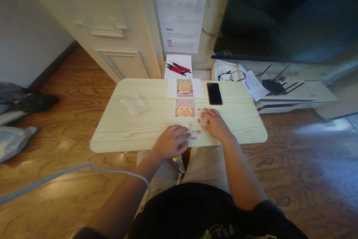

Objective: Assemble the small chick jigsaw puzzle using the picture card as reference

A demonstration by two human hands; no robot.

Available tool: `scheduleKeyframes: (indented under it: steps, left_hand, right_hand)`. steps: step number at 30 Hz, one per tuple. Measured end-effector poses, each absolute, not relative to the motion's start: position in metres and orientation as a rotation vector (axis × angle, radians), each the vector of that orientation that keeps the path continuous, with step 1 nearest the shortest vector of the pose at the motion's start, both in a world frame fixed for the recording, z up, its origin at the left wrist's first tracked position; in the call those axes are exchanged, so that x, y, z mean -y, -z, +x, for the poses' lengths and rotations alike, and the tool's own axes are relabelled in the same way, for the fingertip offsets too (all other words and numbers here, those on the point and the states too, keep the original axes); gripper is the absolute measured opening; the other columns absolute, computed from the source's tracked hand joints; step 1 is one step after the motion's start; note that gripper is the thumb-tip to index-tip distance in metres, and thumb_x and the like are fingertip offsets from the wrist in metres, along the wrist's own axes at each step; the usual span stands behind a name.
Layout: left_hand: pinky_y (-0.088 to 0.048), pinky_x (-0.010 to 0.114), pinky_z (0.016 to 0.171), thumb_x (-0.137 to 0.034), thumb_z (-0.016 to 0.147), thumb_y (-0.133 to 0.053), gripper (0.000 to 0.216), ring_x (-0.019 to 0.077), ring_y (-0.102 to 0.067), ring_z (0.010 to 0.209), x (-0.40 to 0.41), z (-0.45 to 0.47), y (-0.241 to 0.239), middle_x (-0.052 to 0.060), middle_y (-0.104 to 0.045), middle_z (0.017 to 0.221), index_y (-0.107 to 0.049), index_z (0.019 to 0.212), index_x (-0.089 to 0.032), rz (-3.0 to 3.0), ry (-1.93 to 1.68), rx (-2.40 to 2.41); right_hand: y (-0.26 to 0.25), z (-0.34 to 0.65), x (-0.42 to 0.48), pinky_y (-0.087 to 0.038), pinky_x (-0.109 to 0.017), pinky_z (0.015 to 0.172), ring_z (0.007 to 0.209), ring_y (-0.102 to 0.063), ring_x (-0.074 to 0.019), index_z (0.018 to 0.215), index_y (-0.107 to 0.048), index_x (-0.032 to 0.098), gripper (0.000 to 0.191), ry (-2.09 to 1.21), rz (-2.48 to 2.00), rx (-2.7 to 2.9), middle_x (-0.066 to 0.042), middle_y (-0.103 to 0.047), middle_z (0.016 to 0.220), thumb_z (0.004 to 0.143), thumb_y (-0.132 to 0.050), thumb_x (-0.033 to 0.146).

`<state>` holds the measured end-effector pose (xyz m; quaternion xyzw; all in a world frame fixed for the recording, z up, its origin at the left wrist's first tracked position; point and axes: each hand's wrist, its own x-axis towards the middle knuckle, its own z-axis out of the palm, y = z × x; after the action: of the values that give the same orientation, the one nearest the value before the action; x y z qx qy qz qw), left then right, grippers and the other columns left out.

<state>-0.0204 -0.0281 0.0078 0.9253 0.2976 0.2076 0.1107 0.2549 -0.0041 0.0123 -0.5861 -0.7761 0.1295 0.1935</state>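
On the light wooden table [145, 123] lies a small picture of a yellow cartoon figure [185, 107], and a second one like it rests on a white sheet [185, 87] behind. Several small pink puzzle pieces [198, 127] are scattered near the front edge. My left hand [170, 142] lies on the table with fingers curled down onto a pinkish piece at its tips. My right hand [214, 122] rests on the loose pieces, fingers bent over them. What either hand holds is hidden.
A black phone [214, 93] lies at the back right of the table. A crumpled clear plastic bag [134, 104] sits at the left. Red and black pens [178, 68] lie on paper behind. A router [275, 85] and cables sit on a low shelf at right.
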Motion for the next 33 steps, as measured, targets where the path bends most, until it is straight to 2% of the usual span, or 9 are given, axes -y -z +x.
scheduleKeyframes:
  steps: [4,8,13,19,24,33]
  left_hand:
    - [-0.052,0.045,0.095,-0.028,0.097,-0.059,0.034,0.0263,-0.063,0.111,0.041,-0.020,0.002,0.009,-0.072,0.118,-0.070,0.128,-0.025,2.713,-0.576,-0.847]
    - [-0.052,0.046,0.094,-0.030,0.097,-0.060,0.030,0.0269,-0.064,0.111,0.038,-0.021,0.001,0.009,-0.073,0.118,-0.072,0.124,-0.025,2.704,-0.591,-0.956]
    - [-0.051,0.047,0.097,-0.032,0.097,-0.060,0.029,0.0277,-0.063,0.114,0.033,-0.026,-0.002,0.009,-0.072,0.122,-0.072,0.123,-0.025,2.662,-0.639,-1.105]
    - [-0.049,0.048,0.102,-0.032,0.098,-0.059,0.033,0.0278,-0.062,0.120,0.032,-0.021,-0.002,0.008,-0.070,0.130,-0.070,0.128,-0.026,2.657,-0.633,-1.062]
    - [-0.047,0.051,0.108,-0.033,0.096,-0.062,0.037,0.0299,-0.058,0.130,0.030,-0.009,-0.004,0.007,-0.068,0.141,-0.068,0.131,-0.025,2.620,-0.662,-1.077]
    - [-0.046,0.055,0.107,-0.038,0.092,-0.065,0.038,0.0327,-0.060,0.123,0.034,-0.007,-0.007,0.010,-0.071,0.133,-0.069,0.127,-0.024,2.584,-0.650,-1.190]
  right_hand:
    - [-0.008,0.246,0.009,-0.040,-0.045,0.122,0.136,-0.052,-0.0240,0.133,-0.071,0.016,0.050,-0.384,-1.584,2.176,-0.012,-0.063,0.148,0.091,-0.049,0.003]
    - [-0.007,0.232,0.014,-0.043,-0.044,0.118,0.129,-0.053,-0.0256,0.128,-0.074,0.018,0.040,-0.426,-1.549,2.138,-0.011,-0.066,0.139,0.095,-0.053,0.010]
    - [-0.012,0.232,0.017,-0.048,-0.043,0.113,0.122,-0.057,-0.0251,0.124,-0.075,0.022,0.040,-0.481,-1.522,2.040,-0.009,-0.068,0.128,0.094,-0.053,0.008]
    - [-0.014,0.244,0.022,-0.048,-0.044,0.111,0.118,-0.058,-0.0265,0.119,-0.077,0.021,0.044,-0.445,-1.577,2.010,-0.009,-0.070,0.121,0.089,-0.050,0.003]
    - [-0.006,0.249,0.027,-0.051,-0.044,0.105,0.111,-0.060,-0.0277,0.119,-0.077,0.020,0.037,-0.396,-1.683,1.949,-0.010,-0.070,0.113,0.090,-0.056,0.010]
    - [0.000,0.243,0.031,-0.052,-0.045,0.105,0.108,-0.059,-0.0270,0.116,-0.080,0.024,0.041,-0.411,-1.624,1.940,-0.009,-0.067,0.112,0.092,-0.052,0.007]
